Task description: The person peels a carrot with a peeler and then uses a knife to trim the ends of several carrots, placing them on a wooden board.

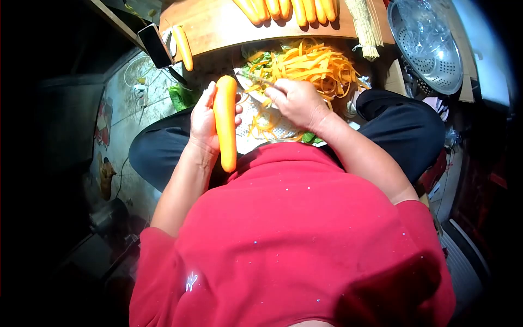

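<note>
My left hand (205,122) is wrapped round a large, smooth orange carrot (226,131), which points upright in front of my left side. Closed on a thin-handled peeler (253,79), my right hand (299,103) is a little to the right of the carrot and apart from it. My fingers partly cover the peeler. Beneath and beyond the right hand lies a heap of orange peel strips (313,65), with some green scraps among them. A few strips rest on a white, net-like surface (253,121) between my legs.
Several carrots (305,11) lie in a row on the wooden table (218,35), and one more carrot (183,48) sits at its left end. A phone (154,46) stands beside it. To the right are a bundled straw brush (366,30) and a metal colander (447,76) holding clear plastic.
</note>
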{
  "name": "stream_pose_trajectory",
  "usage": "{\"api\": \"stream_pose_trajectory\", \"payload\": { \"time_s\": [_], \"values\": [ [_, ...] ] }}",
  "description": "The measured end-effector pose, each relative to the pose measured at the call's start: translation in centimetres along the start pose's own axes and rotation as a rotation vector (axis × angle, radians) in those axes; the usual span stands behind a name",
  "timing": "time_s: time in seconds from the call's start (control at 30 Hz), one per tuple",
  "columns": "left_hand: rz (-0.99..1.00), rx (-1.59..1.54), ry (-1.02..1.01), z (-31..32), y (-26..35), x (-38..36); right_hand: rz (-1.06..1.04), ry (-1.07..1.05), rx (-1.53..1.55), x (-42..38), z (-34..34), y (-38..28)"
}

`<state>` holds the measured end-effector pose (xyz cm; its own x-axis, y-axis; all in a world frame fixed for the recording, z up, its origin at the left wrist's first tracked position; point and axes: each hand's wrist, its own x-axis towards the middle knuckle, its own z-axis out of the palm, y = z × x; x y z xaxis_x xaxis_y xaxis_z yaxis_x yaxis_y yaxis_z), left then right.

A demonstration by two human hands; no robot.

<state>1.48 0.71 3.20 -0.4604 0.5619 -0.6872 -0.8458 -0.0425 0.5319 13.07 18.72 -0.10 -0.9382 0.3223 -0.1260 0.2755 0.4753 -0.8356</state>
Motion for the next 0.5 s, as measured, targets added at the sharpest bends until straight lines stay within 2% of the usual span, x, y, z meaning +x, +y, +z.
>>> {"api": "stream_pose_trajectory", "payload": {
  "time_s": [0.07, 0.1, 0.23, 0.3, 0.43, 0.5],
  "values": [
    [0.027, -0.174, 0.015, -1.0, 0.0, 1.2, -0.139, -0.039, 0.104, -1.0, 0.0, -1.7],
    [0.029, -0.176, 0.018, -1.0, 0.1, 1.4, -0.26, -0.032, 0.094, -1.5, 0.5, -2.0],
    [-0.023, -0.222, 0.069, -1.6, 0.4, 2.0, -0.469, -0.207, 0.049, -3.5, 0.9, -3.0],
    [-0.069, -0.301, 0.024, -1.8, 0.2, 2.3, -0.492, -0.202, 0.007, -3.7, 1.1, -2.8],
    [-0.04, -0.237, 0.043, -0.5, -0.4, 1.6, -0.418, -0.122, -0.018, -3.2, 1.5, -2.0],
    [-0.035, -0.088, 0.041, 0.6, -1.1, 0.8, -0.225, 0.025, -0.069, -1.3, 1.0, -1.1]
  ]
}}
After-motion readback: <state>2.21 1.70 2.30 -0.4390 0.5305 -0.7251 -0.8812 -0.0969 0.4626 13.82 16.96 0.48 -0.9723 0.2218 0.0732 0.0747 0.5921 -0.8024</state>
